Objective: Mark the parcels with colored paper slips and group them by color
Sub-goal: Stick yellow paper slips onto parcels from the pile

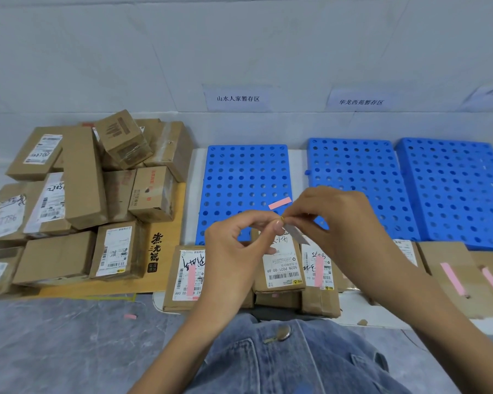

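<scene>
**Slip prep over the near row: marking in hand, grouping not begun**

Hands meet above the near edge of the left pallet (245, 172). Left hand (239, 245) pinches w/ thumb + forefinger, other fingers curled in. Right hand (333, 220) pinches the same spot from the other side, fingers bunched tight. From the pinch a grey strip (296, 234) hangs down and to the right, w/ a yellow speck at the fingertips.

Step, as I read it: prob. freeing a slip from its backing, i.e. still marking. All 3 pallets are bare of parcels, so no sorting by colour yet.

Task things:
- Near row (282, 268) lies along the pallets' near edges. Four boxes there show pink slips, e.g. (191, 275) and (453, 278).
- Mid box, right under the hands, shows no slip that I can see.
- Big unmarked pile (83, 194) sits on a wood board left of the pallets.

Next move prob. calls for:
- a clean split of slip from backing w/o tearing;
- pressing it flat on the mid box, clear of the barcode;
- then on to the pile.

Hard to make out:
- Pink slip (280, 203) just above the fingers: held, or lying on the pallet? Can't tell.
- Yellow speck: slip edge or not, too small to say.
- Hands + forearms hide much of the mid box, so its top is only partly checked.
- Far-right boxes are cut off by the frame.
- Pink scrap (130, 316) lies on the floor, near the board's near edge.
</scene>
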A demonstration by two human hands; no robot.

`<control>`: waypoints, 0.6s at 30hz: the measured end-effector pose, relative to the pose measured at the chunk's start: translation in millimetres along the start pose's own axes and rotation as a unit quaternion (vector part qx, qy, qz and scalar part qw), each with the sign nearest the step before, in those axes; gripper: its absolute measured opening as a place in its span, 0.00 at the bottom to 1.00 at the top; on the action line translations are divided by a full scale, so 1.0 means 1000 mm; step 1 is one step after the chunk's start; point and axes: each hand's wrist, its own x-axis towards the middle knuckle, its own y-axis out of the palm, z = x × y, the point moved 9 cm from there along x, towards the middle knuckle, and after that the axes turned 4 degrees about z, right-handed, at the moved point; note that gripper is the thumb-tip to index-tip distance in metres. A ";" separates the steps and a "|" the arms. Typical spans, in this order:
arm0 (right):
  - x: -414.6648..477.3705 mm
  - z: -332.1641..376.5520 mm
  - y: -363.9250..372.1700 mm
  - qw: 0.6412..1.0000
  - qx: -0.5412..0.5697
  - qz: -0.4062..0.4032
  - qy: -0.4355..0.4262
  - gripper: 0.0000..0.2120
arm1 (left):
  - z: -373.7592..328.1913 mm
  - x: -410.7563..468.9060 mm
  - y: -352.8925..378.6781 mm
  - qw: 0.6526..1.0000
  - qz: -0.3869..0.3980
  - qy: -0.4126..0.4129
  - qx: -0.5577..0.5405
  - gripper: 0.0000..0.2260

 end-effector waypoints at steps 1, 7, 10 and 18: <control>0.000 -0.001 0.001 1.000 0.011 0.003 0.002 0.06 | 0.001 0.000 -0.001 1.000 -0.001 -0.003 0.000 0.02; -0.001 0.000 0.000 0.998 0.054 0.001 0.022 0.06 | -0.003 -0.003 -0.001 0.999 -0.004 0.013 0.033 0.03; 0.000 -0.008 0.003 0.995 0.087 0.029 0.044 0.03 | -0.003 -0.004 -0.002 1.000 -0.006 0.014 0.018 0.03; -0.001 -0.002 0.002 0.995 0.091 0.017 0.041 0.04 | -0.005 -0.004 -0.002 0.999 -0.010 0.020 0.028 0.04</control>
